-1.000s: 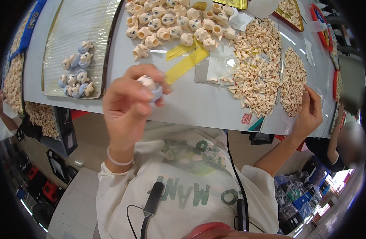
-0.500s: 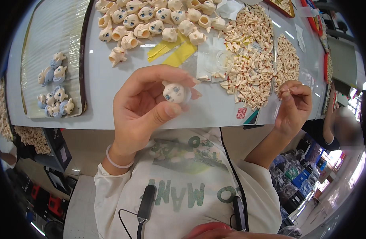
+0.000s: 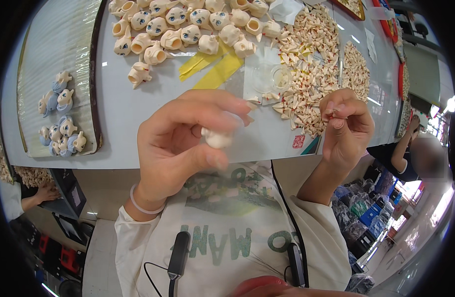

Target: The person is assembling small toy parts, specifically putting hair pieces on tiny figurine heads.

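My left hand (image 3: 173, 136) is closed around a small pale doll head (image 3: 217, 138), held above the table's front edge and smeared by motion. Its painted face is not visible now. At the right, my right hand (image 3: 349, 123) pinches a tiny pale piece with a red tip (image 3: 338, 117) between thumb and fingers. Just beyond that hand spreads a pile of small pointed pale pieces (image 3: 306, 74), several of them red-tipped. Many hollow doll heads (image 3: 190, 35) with painted blue eyes lie at the far middle of the table.
A ridged, plastic-wrapped tray (image 3: 54, 39) at the left bears several heads with light blue hair parts (image 3: 65, 99). Yellow tape strips (image 3: 220, 73) and a clear round dish (image 3: 281, 76) lie mid-table. Another person (image 3: 405, 158) is at the far right; someone's hand (image 3: 47, 192) shows at lower left.
My right hand has come left and slightly up from the smaller pile, with the tiny piece pinched. The doll head in my left hand has turned, hiding its face. Someone's hand has appeared at lower left.
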